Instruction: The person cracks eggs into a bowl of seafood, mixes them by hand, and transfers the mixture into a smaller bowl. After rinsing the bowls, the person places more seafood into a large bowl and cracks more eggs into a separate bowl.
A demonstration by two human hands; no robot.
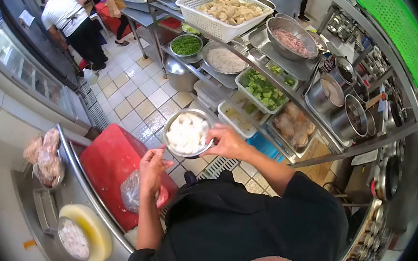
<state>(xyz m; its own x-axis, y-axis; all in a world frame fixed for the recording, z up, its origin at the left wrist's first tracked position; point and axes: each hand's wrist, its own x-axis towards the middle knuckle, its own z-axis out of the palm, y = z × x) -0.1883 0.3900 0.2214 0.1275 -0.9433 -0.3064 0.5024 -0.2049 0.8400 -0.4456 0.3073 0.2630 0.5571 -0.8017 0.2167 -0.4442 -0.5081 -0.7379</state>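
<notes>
A round metal bowl (168, 146) filled with white pieces (187, 133) is held up in front of my body, over the tiled floor. My right hand (226, 141) grips the bowl's right side, with the thumb at the rim. Just left of the bowl is my left hand (153, 168), its fingers apart and partly bent, with nothing visible in it. Whether a fingertip touches the rim I cannot tell.
To the right, a metal rack holds broccoli (266, 90), a white basket (197, 17) and metal pots. At the left stand a red container (115, 155) and a steel counter (88, 194) with bowls. People stand at the back.
</notes>
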